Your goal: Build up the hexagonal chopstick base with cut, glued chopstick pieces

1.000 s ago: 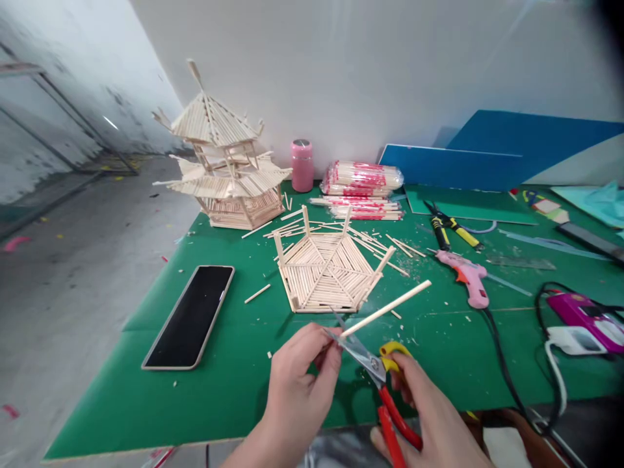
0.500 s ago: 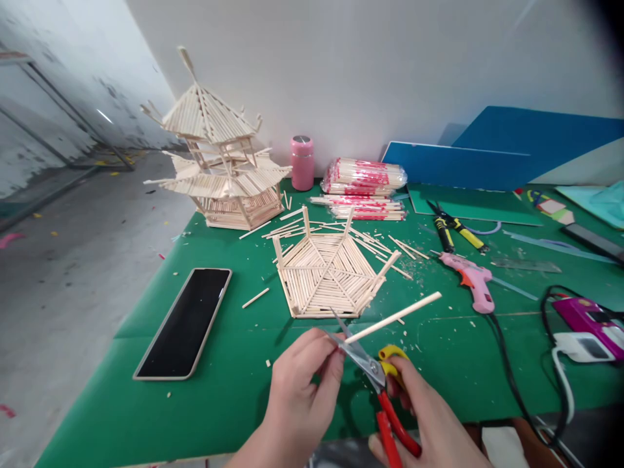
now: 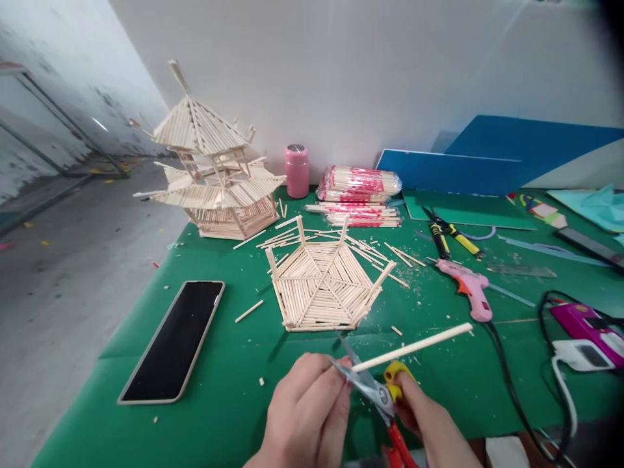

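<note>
Left hand (image 3: 309, 409) pinches stick (image 3: 414, 347); right hand (image 3: 433, 416) grips scissors (image 3: 383, 395) beside pinch. Stick likely light, stiff, snappable; best held near blades.

Scissors (image 3: 385, 398) with red and yellow handles show above a green counter (image 3: 205, 422), with a pink flask (image 3: 297, 171), a pink glue gun (image 3: 468, 284) (its trigger orange-red), blue boards (image 3: 448, 172) and a hexagonal pale-wood frame (image 3: 324, 279) patterned in nested lines.

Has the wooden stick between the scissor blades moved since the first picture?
Yes: the stick's free end has shifted right and toward the person, judged against the pink glue gun.
</note>
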The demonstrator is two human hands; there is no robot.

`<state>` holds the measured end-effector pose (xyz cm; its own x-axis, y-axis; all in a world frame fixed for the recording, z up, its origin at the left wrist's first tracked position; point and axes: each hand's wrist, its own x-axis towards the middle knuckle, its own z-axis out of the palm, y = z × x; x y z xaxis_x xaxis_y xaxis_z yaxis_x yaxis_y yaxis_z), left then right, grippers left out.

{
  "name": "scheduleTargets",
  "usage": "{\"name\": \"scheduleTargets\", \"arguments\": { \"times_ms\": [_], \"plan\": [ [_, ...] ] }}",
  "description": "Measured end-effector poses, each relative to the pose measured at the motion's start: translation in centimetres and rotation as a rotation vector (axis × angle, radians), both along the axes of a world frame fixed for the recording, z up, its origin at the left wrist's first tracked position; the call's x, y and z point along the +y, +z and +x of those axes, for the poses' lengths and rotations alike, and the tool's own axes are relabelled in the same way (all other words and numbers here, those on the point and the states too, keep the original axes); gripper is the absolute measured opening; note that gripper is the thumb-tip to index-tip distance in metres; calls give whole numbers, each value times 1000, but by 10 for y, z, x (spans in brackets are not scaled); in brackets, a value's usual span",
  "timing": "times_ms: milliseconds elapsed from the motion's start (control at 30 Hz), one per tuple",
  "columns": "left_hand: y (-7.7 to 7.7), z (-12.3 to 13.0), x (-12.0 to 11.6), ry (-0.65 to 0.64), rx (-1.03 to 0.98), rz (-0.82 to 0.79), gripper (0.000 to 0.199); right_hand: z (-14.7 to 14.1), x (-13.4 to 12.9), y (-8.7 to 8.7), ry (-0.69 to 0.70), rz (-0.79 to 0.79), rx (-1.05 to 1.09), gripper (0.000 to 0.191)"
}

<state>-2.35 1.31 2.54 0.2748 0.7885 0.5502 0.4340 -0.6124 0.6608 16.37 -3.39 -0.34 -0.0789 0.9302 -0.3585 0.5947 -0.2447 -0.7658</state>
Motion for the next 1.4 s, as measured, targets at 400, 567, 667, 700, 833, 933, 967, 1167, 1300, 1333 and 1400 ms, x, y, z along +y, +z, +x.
{"name": "scheduleTargets", "arguments": {
  "times_ms": [400, 567, 667, 700, 833, 933, 967, 1167, 1300, 1333, 1400],
  "plan": [
    [-3, 5, 9, 42, 24, 95, 15, -8, 1, -5, 24, 94, -55, 44],
    [-3, 5, 8, 31, 55, 77, 16, -11, -4, -1, -36, 109, -32, 51],
    [-1, 4, 6, 17, 64, 58, 16, -13, -7, -1, -93, 65, -2, 57],
    [-1, 4, 6, 13, 66, 60, 17, -13, -7, 0, -101, 48, 15, 55],
    [0, 4, 5, 17, 84, 53, 18, -16, -5, 7, -61, -7, 76, 42],
    [1, 4, 5, 19, 72, 37, 18, -17, -2, 10, -42, 51, 39, 33],
    [1, 5, 4, 14, 70, 30, 18, -17, -2, 10, -46, 87, 30, 30],
    [-2, 7, 2, 61, 66, 2, 16, -16, 0, 1, -3, 132, 18, 28],
    [1, 6, 4, 56, 88, -14, 18, -19, -2, 4, -70, 72, 70, 33],
    [3, 6, 5, 30, 82, -25, 19, -19, -3, 6, -88, 61, 87, 34],
    [7, 5, 9, -42, 61, -74, 21, -18, -6, 8, -99, 57, 98, 34]
  ]
}}
